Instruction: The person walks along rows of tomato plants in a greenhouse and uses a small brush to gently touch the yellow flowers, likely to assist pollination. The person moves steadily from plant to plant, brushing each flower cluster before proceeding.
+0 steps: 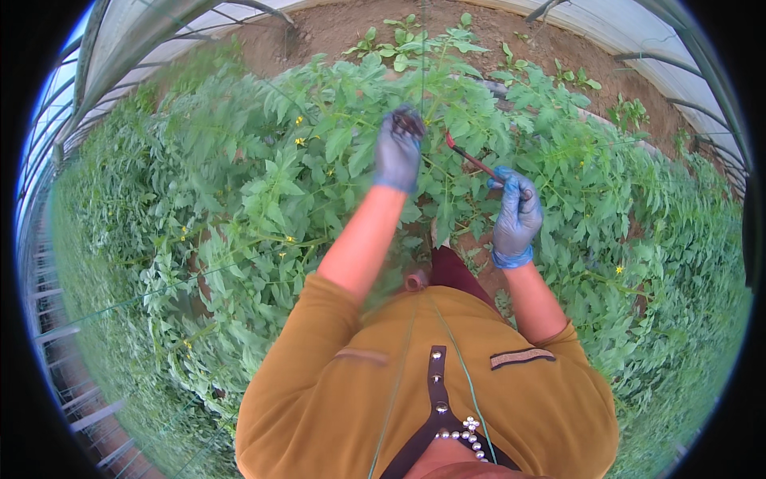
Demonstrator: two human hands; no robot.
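Observation:
My right hand, in a thin blue glove, grips a slim dark brush with a red tip. The brush slants up and left, its tip among the leaves of a tomato plant. Further left, my left hand is raised at the upper leaves beside a vertical string. Its glove is stained dark at the curled fingers. Motion blur hides whether anything is between them. Yellow tomato flowers show left of that hand.
A small reddish round-mouthed container, blurred, is at my waist. Dense tomato rows spread to both sides. A thin green line crosses the left foliage. Bare soil with low leafy plants lies beyond, under curved greenhouse hoops.

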